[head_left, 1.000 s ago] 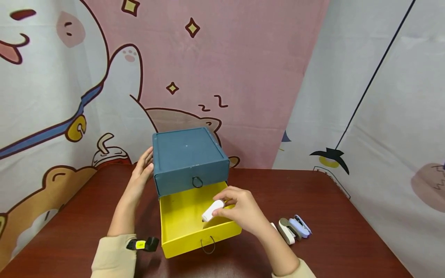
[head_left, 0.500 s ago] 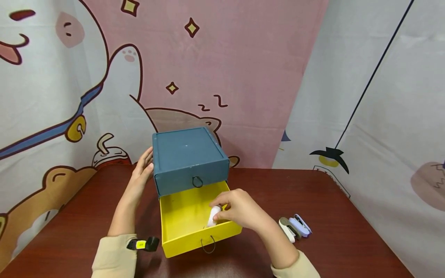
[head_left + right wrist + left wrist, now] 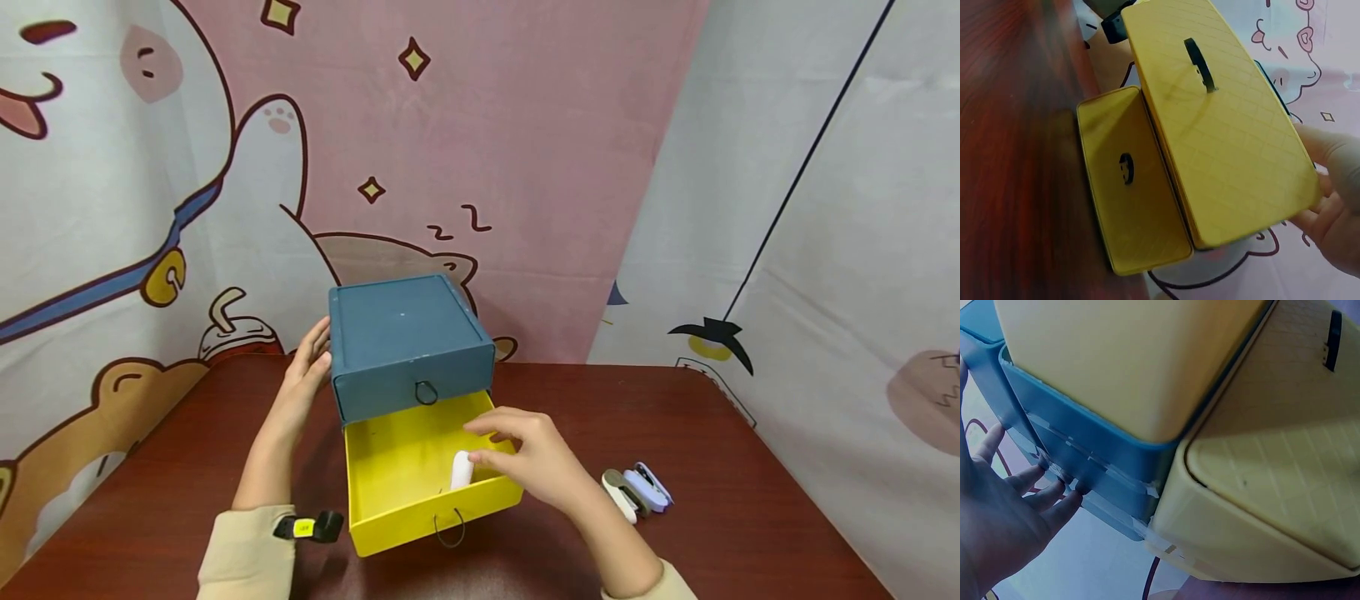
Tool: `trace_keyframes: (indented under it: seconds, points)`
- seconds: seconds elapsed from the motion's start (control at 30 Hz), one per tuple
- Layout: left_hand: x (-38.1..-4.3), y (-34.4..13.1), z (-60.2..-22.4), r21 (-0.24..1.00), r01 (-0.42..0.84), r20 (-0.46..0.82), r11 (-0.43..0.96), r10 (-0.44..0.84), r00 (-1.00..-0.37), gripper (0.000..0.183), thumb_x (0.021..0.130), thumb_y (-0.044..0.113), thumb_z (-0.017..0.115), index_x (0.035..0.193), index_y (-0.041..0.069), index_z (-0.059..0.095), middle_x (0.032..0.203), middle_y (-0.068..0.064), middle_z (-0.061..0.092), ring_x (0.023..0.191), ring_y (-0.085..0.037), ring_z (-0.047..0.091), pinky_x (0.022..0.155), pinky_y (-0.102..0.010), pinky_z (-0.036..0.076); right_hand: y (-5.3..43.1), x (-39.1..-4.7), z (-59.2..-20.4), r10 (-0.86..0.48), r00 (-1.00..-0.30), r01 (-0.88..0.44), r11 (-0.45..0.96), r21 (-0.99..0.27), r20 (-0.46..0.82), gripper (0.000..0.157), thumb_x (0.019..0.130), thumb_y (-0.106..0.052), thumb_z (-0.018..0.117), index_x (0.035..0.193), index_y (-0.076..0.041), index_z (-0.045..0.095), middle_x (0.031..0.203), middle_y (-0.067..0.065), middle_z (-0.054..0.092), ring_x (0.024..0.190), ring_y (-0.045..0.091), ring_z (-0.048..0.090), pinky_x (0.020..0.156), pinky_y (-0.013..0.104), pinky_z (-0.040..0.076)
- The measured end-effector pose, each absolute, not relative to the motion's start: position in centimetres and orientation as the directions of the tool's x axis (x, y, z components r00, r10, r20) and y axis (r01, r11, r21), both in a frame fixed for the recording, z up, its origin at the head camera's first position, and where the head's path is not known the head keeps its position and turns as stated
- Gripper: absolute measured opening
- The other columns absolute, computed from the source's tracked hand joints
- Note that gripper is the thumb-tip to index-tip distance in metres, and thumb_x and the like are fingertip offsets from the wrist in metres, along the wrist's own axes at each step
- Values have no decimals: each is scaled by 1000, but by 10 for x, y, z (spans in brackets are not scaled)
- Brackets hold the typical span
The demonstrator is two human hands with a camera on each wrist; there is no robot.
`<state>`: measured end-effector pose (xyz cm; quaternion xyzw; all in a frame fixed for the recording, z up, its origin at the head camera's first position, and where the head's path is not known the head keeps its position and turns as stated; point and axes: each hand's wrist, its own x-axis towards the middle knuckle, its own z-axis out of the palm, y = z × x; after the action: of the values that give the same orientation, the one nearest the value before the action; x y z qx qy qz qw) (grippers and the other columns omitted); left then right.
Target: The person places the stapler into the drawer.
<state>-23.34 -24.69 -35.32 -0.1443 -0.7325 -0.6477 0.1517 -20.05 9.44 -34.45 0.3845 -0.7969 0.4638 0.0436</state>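
A blue drawer box (image 3: 408, 325) stands on the table with a yellow drawer (image 3: 397, 521) pulled out below its top section. A small white, elongated, rounded thing (image 3: 462, 471) is inside this drawer near its front right; its kind is unclear. My right hand (image 3: 540, 458) hovers over the drawer's right side, fingers loosely bent, its thumb tip beside the white thing; whether they touch is hard to tell. With spread fingers, my left hand (image 3: 300, 383) rests against the box's left side. In the left wrist view its fingertips meet the blue wall (image 3: 1079, 450).
Right of the box, a white and grey-brown thing (image 3: 621, 497) and a lilac stapler-like thing (image 3: 649, 487) lie on the brown table (image 3: 720, 517). A yellow front with a dark handle (image 3: 1125, 169) sits below the pulled-out drawer. A cartoon cloth (image 3: 562, 167) hangs behind.
My right hand has lowered the white thing into the yellow drawer, then loosened its fingers and drawn slightly right, letting go. The left hand has stayed put.
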Motion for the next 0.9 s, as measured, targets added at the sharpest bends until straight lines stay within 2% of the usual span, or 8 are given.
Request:
trace_keyframes:
  seconds: [0.17,0.37,0.6,0.9]
  points:
    - [-234,-248,-354,904,411,412,119,13,-911,57,102,28,40,155,25,18,158,-9,12,143,-31,11,109,-59,13,116,-198,-344,-494,-668,-721,246,-647,556,28,83,-14,76,110,-14,72,107,-3,67,96,22,63,81,34,52]
    - [-234,-247,-353,903,411,413,122,13,-911,57,102,29,40,155,24,18,158,-8,12,143,-30,11,109,-58,13,145,-200,-348,-464,-650,-754,296,-586,602,34,79,-10,79,111,-16,70,109,-4,66,96,17,62,80,31,52]
    - [-232,-246,-353,904,407,407,128,24,-913,58,102,27,39,155,23,16,158,-8,11,143,-29,10,109,-58,13,174,-203,-356,-512,-715,-687,386,-616,477,43,77,-26,80,118,-25,66,116,-9,62,103,13,59,84,34,51]
    - [-232,-245,-353,902,411,412,132,21,-911,58,102,27,39,155,23,15,158,-7,11,143,-29,10,109,-58,14,202,-209,-376,-581,-751,-620,455,-639,314,51,77,-36,79,124,-25,62,123,-9,59,113,16,54,88,36,48]
